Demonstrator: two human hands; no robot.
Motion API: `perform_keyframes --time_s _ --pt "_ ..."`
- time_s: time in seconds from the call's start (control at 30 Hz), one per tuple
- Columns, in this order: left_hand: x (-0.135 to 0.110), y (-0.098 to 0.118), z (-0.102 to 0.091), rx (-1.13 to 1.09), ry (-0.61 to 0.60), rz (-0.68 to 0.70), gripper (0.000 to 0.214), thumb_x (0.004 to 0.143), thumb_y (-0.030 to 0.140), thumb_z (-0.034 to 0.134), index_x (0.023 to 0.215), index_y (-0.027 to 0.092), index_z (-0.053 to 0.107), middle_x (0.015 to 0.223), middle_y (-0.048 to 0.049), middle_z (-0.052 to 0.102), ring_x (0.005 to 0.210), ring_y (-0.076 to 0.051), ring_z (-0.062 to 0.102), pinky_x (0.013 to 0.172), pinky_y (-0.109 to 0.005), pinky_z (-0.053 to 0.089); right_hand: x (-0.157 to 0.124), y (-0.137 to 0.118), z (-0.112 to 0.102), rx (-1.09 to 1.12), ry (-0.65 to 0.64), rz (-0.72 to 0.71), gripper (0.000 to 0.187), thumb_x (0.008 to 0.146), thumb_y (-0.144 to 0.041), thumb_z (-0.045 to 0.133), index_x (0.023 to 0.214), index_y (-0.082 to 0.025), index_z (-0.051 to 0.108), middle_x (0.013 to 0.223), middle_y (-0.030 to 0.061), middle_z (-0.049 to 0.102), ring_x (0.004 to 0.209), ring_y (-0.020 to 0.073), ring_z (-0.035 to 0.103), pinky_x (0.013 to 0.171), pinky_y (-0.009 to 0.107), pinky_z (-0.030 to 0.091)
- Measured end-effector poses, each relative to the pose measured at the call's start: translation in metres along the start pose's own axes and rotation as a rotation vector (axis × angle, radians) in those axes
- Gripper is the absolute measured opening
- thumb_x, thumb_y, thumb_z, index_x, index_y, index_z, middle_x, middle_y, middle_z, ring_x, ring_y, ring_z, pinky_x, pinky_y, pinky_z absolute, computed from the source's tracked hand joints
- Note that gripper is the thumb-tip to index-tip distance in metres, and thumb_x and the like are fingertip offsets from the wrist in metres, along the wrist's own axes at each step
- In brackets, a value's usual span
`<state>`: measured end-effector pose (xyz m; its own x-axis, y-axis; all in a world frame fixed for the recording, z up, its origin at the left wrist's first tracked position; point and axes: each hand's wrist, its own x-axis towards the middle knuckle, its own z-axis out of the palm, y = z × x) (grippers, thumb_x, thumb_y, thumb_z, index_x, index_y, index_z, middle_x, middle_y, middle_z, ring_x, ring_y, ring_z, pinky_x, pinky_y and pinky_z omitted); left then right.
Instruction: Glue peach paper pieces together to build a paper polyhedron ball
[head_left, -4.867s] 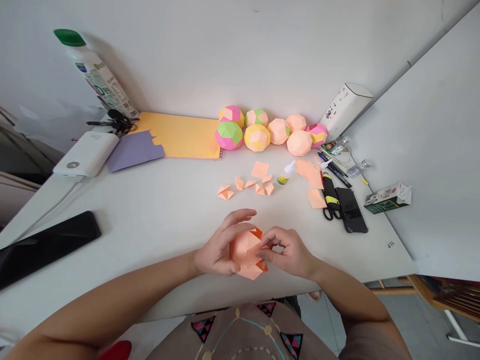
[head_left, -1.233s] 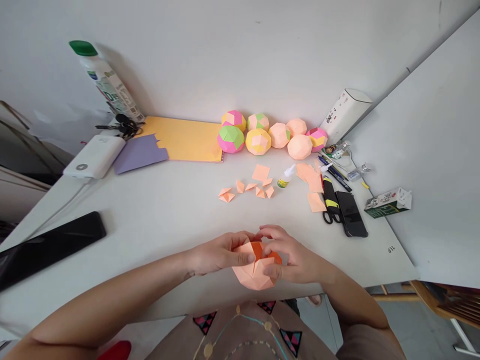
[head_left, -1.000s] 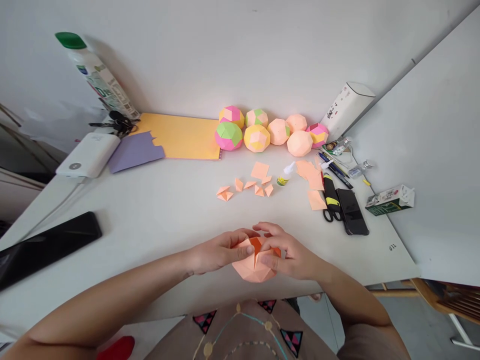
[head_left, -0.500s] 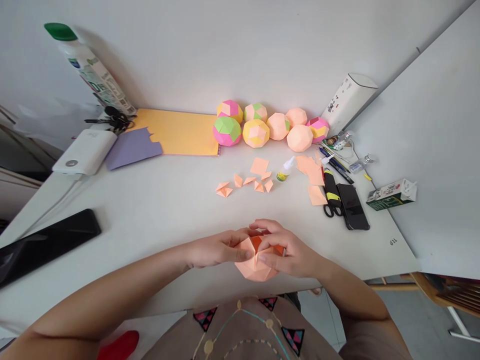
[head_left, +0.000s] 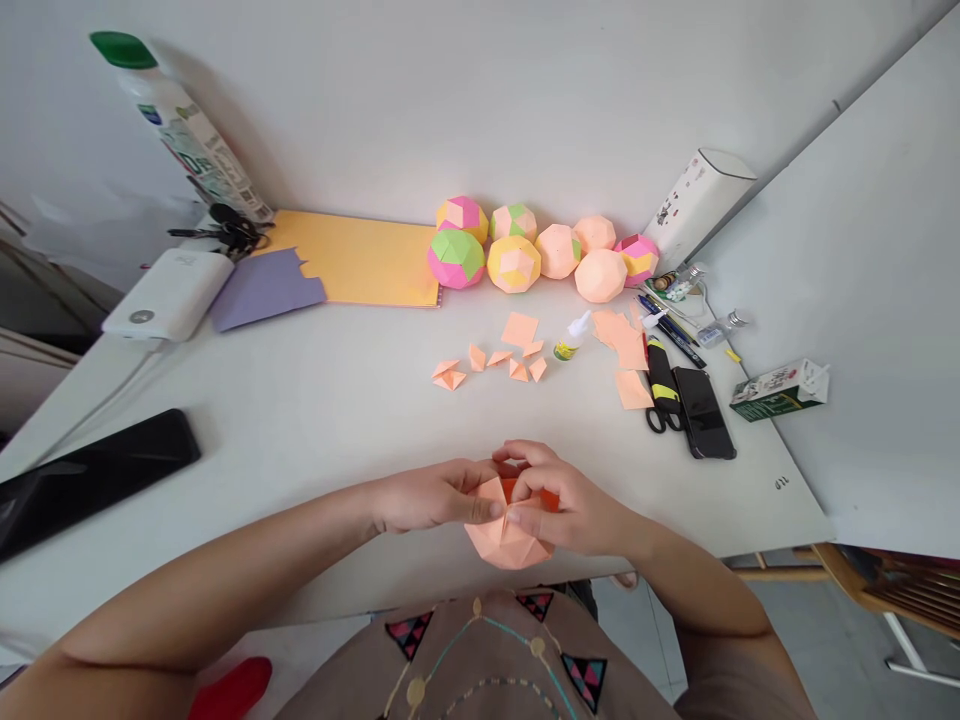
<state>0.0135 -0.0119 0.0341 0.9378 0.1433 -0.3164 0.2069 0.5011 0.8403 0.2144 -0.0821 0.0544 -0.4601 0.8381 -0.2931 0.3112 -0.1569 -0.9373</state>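
Note:
Near the table's front edge, both my hands hold a peach folded-paper ball (head_left: 504, 548) with an opening at its top. My left hand (head_left: 442, 495) grips its left side, the thumb on the outer facet. Around the right side of the opening my right hand (head_left: 566, 505) is closed, its thumb and finger pinching the paper rim. The orange inside shows between the hands. Beyond them lie several small folded peach pieces (head_left: 518, 369), a square of peach paper (head_left: 520, 329) and a small glue bottle (head_left: 568, 342) with a white nozzle.
Several finished paper balls (head_left: 514, 264) line the wall. Peach paper sheets (head_left: 621, 338), a black-and-yellow cutter (head_left: 663, 375), scissors (head_left: 664, 420), a phone (head_left: 705, 412) and a drink carton (head_left: 780, 390) are on the right. Yellow paper (head_left: 367, 262), a power bank (head_left: 169, 300) and a black device (head_left: 97, 480) are left.
The paper ball has shifted slightly left and toward me, and its top opening looks narrower. My right thumb has moved a little left along the rim.

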Motion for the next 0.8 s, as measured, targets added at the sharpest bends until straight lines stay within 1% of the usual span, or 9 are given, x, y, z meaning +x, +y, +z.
perform_keyframes --time_s 0.17,0.4,0.57,0.67,0.73,0.8 --pt "-0.0015 -0.0003 0.0021 0.019 0.007 -0.011 0.035 0.080 0.049 0.063 0.101 0.020 0.063 0.099 -0.0023 0.061 0.101 -0.021 0.054 0.087 -0.032 0.042 -0.0005 -0.0022 0.0001 -0.024 -0.010 0.006 0.011 0.081 -0.020 0.059 0.071 -0.018 0.057 0.140 0.0077 0.037 0.131 0.0248 0.039 0.106 0.043 0.035" --pt "-0.0028 0.0035 0.0068 0.052 0.027 -0.022 0.035 0.078 0.052 0.063 0.090 0.019 0.061 0.095 -0.0014 0.058 0.095 -0.020 0.053 0.083 -0.031 0.042 0.0000 -0.0024 0.0021 -0.022 -0.016 -0.007 0.013 0.080 -0.019 0.061 0.068 -0.018 0.056 0.141 0.0070 0.037 0.132 0.0239 0.038 0.108 0.044 0.033" --pt "-0.0023 0.0058 0.0075 0.058 0.026 -0.014 0.033 0.079 0.051 0.062 0.090 0.019 0.061 0.093 -0.0009 0.058 0.092 -0.019 0.053 0.081 -0.030 0.042 0.0007 -0.0045 0.0026 0.007 -0.008 0.005 0.013 0.080 -0.021 0.061 0.067 -0.018 0.057 0.142 0.0072 0.037 0.133 0.0248 0.036 0.109 0.045 0.032" --pt "-0.0028 0.0063 0.0061 0.052 -0.018 0.004 0.030 0.082 0.046 0.061 0.095 0.020 0.063 0.094 -0.0010 0.059 0.093 -0.018 0.055 0.081 -0.029 0.043 0.0011 -0.0062 0.0022 0.015 -0.008 0.006 0.013 0.079 -0.022 0.062 0.068 -0.018 0.058 0.141 0.0078 0.037 0.133 0.0255 0.036 0.110 0.046 0.031" --pt "-0.0033 0.0072 0.0059 0.046 -0.072 0.026 0.026 0.082 0.041 0.063 0.099 0.021 0.064 0.100 -0.0014 0.060 0.096 -0.019 0.056 0.081 -0.028 0.044 0.0011 -0.0063 0.0022 0.021 -0.014 0.011 0.012 0.080 -0.023 0.062 0.069 -0.018 0.060 0.142 0.0075 0.037 0.134 0.0255 0.035 0.110 0.045 0.031" --pt "-0.0034 0.0084 0.0069 0.054 -0.090 0.034 0.023 0.081 0.035 0.066 0.099 0.021 0.066 0.105 -0.0015 0.060 0.098 -0.019 0.056 0.080 -0.027 0.045 0.0010 -0.0057 0.0025 0.029 -0.024 0.021 0.012 0.081 -0.023 0.062 0.071 -0.018 0.061 0.143 0.0070 0.035 0.133 0.0252 0.036 0.109 0.045 0.032"
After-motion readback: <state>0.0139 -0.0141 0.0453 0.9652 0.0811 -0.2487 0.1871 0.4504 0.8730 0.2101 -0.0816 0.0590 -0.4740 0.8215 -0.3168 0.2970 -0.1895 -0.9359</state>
